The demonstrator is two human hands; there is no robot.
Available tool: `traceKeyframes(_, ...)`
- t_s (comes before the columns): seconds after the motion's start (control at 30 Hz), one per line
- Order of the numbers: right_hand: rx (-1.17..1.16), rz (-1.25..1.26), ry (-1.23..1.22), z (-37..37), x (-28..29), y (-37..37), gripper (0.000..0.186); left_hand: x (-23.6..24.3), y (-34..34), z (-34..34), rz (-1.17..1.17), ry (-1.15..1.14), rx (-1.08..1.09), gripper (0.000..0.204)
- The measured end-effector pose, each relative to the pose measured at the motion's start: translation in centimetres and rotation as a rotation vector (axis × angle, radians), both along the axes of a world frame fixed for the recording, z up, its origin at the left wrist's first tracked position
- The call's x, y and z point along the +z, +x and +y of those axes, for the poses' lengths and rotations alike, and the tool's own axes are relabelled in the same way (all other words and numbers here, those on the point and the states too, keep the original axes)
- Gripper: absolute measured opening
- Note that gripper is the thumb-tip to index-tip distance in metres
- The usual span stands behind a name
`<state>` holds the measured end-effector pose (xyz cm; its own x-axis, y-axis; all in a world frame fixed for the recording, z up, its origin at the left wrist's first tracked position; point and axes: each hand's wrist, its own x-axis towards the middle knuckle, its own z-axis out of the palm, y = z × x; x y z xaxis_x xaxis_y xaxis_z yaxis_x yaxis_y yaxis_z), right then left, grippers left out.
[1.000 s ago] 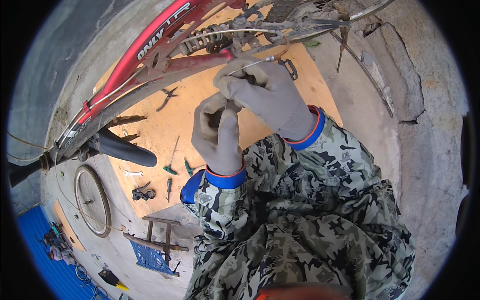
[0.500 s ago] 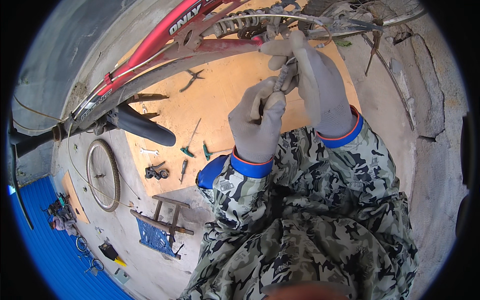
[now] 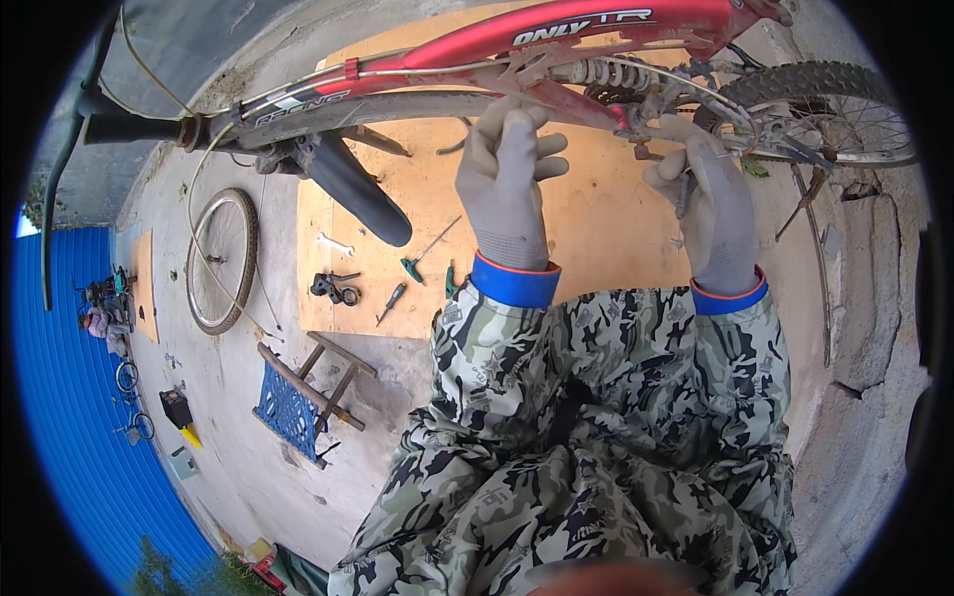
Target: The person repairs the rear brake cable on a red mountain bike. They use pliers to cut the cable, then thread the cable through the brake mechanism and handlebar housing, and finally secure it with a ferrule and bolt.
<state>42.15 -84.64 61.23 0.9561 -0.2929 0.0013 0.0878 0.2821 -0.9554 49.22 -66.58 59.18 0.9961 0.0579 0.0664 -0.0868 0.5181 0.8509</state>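
So the right hand (image 3: 715, 209), gloved in grey, has its fingers curled in around a small grey part (image 3: 683, 195) that pokes out on the left side of the palm. The left hand (image 3: 505, 189), same glove, has thumb and index brought close together with the other fingers half bent. They're tiny in this view, so I can't tell if that pinch has anything in it or if the tips touch the frame.

Just beyond both hands is the bike, its red frame (image 3: 586, 35) running left to right across the far side. The coil shock (image 3: 606, 73) sits between the hands and a bit farther off, rear wheel (image 3: 810, 94) over on the right.

Under it all is a plywood board (image 3: 606, 238). On its left part: a wrench (image 3: 335, 244), a green-handled tool (image 3: 412, 268), a screwdriver (image 3: 392, 304) and a black clamp-like part (image 3: 334, 288). Loose wheel (image 3: 248, 283) farther left, blue-webbed stool (image 3: 283, 402) nearer.
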Motion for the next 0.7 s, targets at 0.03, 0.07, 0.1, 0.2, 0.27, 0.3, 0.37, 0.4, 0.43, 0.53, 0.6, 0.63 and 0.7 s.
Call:
traceKeyframes(0.03,-0.009,0.028,0.007,0.0,0.1,-0.1,0.045,0.8,1.5,1.3,-0.042,-0.032,0.007,0.045)
traceKeyframes(0.07,-0.018,0.056,0.013,0.1,0.1,-0.3,0.045,1.7,3.3,2.7,-0.03,0.044,0.063,0.044)
traceKeyframes(0.1,-0.025,0.063,0.002,0.1,0.1,-0.4,0.044,2.8,4.9,3.9,-0.074,0.102,0.103,0.045)
traceKeyframes(0.2,-0.052,0.095,-0.033,0.2,0.1,-0.7,0.044,5.7,7.7,6.0,0.035,0.5,0.065,0.047)
traceKeyframes(0.27,-0.052,0.098,-0.071,-0.1,0.1,-0.9,0.044,7.2,8.4,6.4,0.073,0.742,0.088,0.047)
traceKeyframes(0.3,-0.037,0.086,-0.078,-0.2,0.1,-1.0,0.043,7.7,8.3,6.4,0.048,0.841,0.089,0.046)
traceKeyframes(0.37,-0.009,0.061,-0.093,-0.7,-0.1,-1.0,0.042,7.7,7.6,6.3,-0.167,1.126,0.311,0.032)
traceKeyframes(0.4,0.001,0.103,-0.109,-1.0,-0.2,-1.0,0.042,7.3,7.1,6.4,-0.32,1.242,0.472,0.029)
traceKeyframes(0.43,0.012,0.145,-0.125,-1.2,-0.4,-0.8,0.041,6.8,6.7,6.4,-0.405,1.369,0.622,0.026)
traceKeyframes(0.53,0.034,0.187,-0.191,-1.5,-1.0,-0.3,0.041,5.6,6.9,7.4,-0.955,1.711,0.777,0.034)
traceKeyframes(0.6,0.042,0.226,-0.241,-1.4,-1.1,-0.1,0.041,5.6,7.6,8.7,-1.074,1.824,0.696,0.039)
traceKeyframes(0.63,0.044,0.265,-0.267,-1.3,-1.0,-0.2,0.041,6.1,8.1,9.6,-1.167,1.802,0.696,0.034)
traceKeyframes(0.7,0.053,0.288,-0.305,-0.9,-0.7,-0.3,0.042,7.1,8.6,11.1,-1.144,1.811,0.614,0.029)
